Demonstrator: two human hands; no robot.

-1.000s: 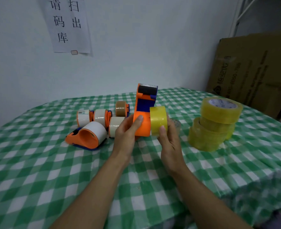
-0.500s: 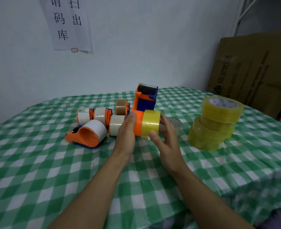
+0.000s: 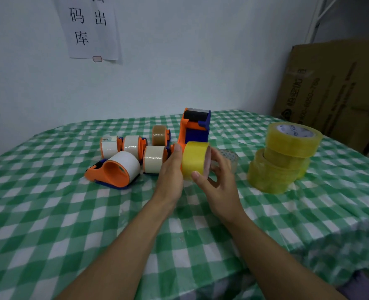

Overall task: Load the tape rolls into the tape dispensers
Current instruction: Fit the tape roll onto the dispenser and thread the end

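Mid-frame, the left hand [image 3: 170, 173] grips an orange and blue dispenser [image 3: 196, 126] that stands with its roller end up. The thumb lies along the orange body; the other fingers are hidden behind it. A yellow tape roll [image 3: 194, 159] sits against the dispenser's lower right side. The right hand [image 3: 221, 182] holds this roll, thumb on its lower rim and fingers [image 3: 215, 155] curled over its open face. Just behind that hand, a clear roll [image 3: 230, 158] lies on the green checked counter [image 3: 49, 213]. Left of centre is a cluster of loaded dispensers [image 3: 116, 169]; at right is a stack of yellow rolls [image 3: 287, 154]. A cardboard box [image 3: 335, 89] stands at the far right.
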